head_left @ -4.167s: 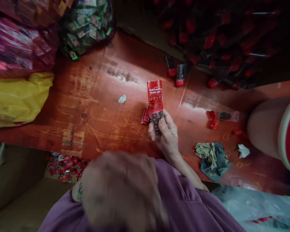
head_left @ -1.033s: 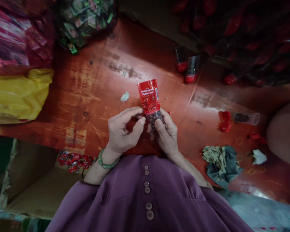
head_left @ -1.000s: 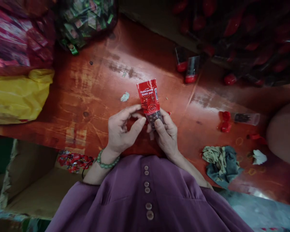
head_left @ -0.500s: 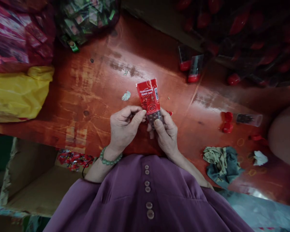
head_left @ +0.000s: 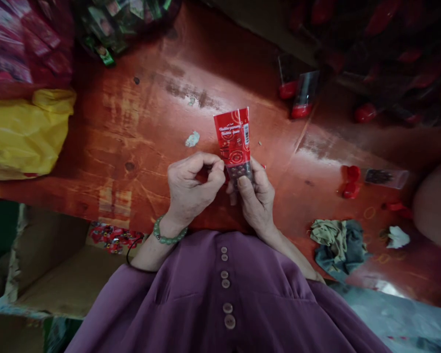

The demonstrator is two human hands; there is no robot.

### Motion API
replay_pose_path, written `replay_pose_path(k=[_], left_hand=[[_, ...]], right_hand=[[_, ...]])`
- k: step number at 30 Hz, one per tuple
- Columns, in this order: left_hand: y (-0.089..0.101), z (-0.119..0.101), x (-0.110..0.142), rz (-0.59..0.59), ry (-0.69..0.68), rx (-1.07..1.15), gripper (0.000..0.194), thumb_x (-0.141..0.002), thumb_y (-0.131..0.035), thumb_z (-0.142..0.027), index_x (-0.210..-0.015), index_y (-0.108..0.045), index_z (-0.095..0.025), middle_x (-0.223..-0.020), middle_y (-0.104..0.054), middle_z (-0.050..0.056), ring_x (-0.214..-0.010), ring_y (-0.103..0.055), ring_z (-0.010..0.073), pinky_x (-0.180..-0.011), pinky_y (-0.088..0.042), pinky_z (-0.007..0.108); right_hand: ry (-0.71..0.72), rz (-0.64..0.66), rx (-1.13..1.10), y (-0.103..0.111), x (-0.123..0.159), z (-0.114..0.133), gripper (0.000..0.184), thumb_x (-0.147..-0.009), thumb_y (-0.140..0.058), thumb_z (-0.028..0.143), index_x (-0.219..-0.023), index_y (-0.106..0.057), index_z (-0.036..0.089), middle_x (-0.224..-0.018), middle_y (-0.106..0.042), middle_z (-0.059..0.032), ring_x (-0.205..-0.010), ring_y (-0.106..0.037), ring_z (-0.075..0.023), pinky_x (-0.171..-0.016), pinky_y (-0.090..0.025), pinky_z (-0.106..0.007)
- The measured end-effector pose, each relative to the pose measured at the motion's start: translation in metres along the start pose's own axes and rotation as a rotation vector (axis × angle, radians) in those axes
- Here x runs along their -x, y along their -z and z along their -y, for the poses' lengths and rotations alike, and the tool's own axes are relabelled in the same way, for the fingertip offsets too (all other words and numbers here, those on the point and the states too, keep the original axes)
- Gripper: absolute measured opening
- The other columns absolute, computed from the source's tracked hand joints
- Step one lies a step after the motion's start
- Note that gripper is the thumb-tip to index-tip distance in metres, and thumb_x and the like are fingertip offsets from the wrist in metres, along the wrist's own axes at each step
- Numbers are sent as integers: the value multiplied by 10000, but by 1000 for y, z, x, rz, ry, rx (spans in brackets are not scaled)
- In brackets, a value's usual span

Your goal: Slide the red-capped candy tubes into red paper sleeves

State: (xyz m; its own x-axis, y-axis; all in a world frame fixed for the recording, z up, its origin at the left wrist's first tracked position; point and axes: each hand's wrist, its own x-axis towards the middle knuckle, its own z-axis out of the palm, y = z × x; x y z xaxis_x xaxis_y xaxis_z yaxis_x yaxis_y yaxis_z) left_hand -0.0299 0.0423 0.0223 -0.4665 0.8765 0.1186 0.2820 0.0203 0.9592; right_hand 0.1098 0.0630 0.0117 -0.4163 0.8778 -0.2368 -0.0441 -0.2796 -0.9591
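Note:
My right hand (head_left: 257,198) grips the lower end of a red bubble gum packet (head_left: 234,137), its thumb across the front. The packet stands up from the fingers, its printed red part on top and a see-through lower part showing dark round pieces. At the packet's lower left edge, my left hand (head_left: 194,184) is closed in a pinch, thumb against forefinger. Whether the fingertips hold the packet's edge or some small thing is hidden. A bit of red shows behind my right fingers.
Clear tubes with red caps (head_left: 304,95) lie toward a dark pile at the upper right. Rags (head_left: 338,245), a tube (head_left: 385,178) and red caps (head_left: 352,181) are at right. A yellow bag (head_left: 22,137) sits left; an open carton (head_left: 55,289) stands below the table edge.
The packet has shifted slightly up and right in view and turned a little more upright. My left thumb and forefinger have come off its front to its left edge.

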Motion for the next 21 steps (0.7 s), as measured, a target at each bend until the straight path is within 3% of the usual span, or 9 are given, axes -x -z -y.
replay_pose_path(k=[10,15,21], left_hand=[[-5,4,-5,-9,129,79,150,-726,-569,-128,-594,-612,-185,-557,-616,-45,-486,-520,67,-488,-443,190],[-7,3,-3,-21,113,117,151,-732,-576,-115,-600,-612,-180,-532,-597,-54,-464,-508,58,-463,-420,178],[-7,3,1,73,116,148,166,-745,-606,-123,-591,-590,-184,-528,-589,-52,-445,-511,63,-443,-418,186]], right_hand=[[-22,-29,53,-3,1,-1,444,-956,-540,527,-1351,-496,327,-712,-607,42,-463,-489,-92,-405,-433,-252],[-10,-46,3,-6,2,-1,436,-952,-553,522,-1335,-484,325,-720,-610,45,-455,-483,-82,-399,-422,-235],[-53,-47,-15,-8,2,-2,478,-934,-532,598,-1331,-475,337,-724,-588,47,-420,-456,-75,-359,-398,-228]])
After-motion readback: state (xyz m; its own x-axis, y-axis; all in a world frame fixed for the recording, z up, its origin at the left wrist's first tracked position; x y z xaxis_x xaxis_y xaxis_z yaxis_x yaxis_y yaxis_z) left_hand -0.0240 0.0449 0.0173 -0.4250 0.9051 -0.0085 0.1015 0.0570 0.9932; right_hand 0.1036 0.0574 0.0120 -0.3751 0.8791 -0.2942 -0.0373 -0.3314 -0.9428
